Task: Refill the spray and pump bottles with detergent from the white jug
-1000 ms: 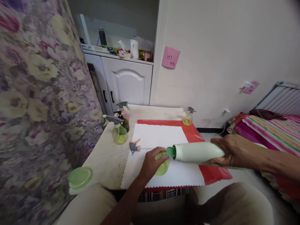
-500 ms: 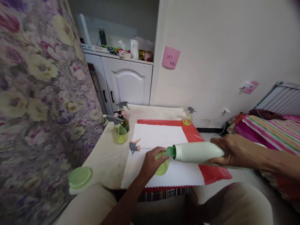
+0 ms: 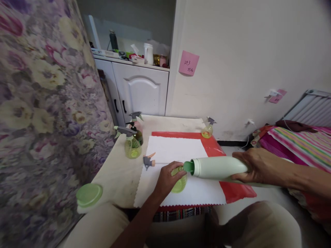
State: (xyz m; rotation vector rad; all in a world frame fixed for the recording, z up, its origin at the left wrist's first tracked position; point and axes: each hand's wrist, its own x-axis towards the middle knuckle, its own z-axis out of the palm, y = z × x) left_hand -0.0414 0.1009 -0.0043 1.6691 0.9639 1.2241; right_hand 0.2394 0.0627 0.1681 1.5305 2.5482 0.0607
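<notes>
Pour step in progress, by the look of it. Right hand [image 3: 261,167] is wrapped tight around the pale green bottle [image 3: 219,167], held nearly flat, green spout tipped into the mouth of the small yellow-green bottle [image 3: 179,182]. Left hand [image 3: 168,179] closed around that small bottle, steadying it upright on the white cloth [image 3: 176,151], which lies on a red sheet [image 3: 232,193] on the surface [image 3: 116,172].

Small bottle: translucent, rounded, open at the top, no trigger fitted. Liquid level can't be read; the fingers cover most of it. A loose grey trigger head [image 3: 148,161] lies on the cloth just beside the left hand.

Judgement on the next move: keep spout and mouth lined up, watch the level, tip the big bottle back before overflow. The mouth is narrow, so spill risk is onto the cloth.

Other spray bottles: green one [image 3: 131,146] and a pink one behind it at the surface's left, one more [image 3: 207,129] at the far edge. Green lid [image 3: 88,194] at the near left corner.
</notes>
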